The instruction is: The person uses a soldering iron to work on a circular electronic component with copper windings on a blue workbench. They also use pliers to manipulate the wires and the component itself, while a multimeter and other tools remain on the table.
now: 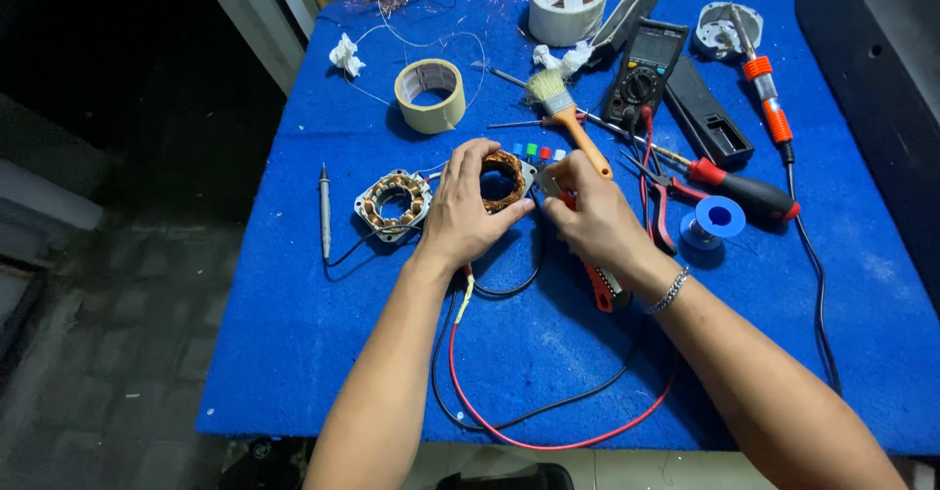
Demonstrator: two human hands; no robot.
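You're pinning the copper coil [503, 180] down with your left hand [462, 218], fingers gripping its rim so it's staying put on the blue mat [294, 333]. Your right hand [590, 214] is closing around a red-handled cutter [603, 286], tip poking at the coil's edge, probably at a wire. The coil is looking round, hollow and tightly wound, sitting right between your hands.

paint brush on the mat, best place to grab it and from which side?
Take the paint brush by its orange handle, just below the ferrule. It lies flat on the blue mat, bristles toward the far edge, handle running toward the right hand. Probably best to come from above, fingers across the handle: the lower end is hidden behind that hand, and a thin metal rod crosses near the ferrule.
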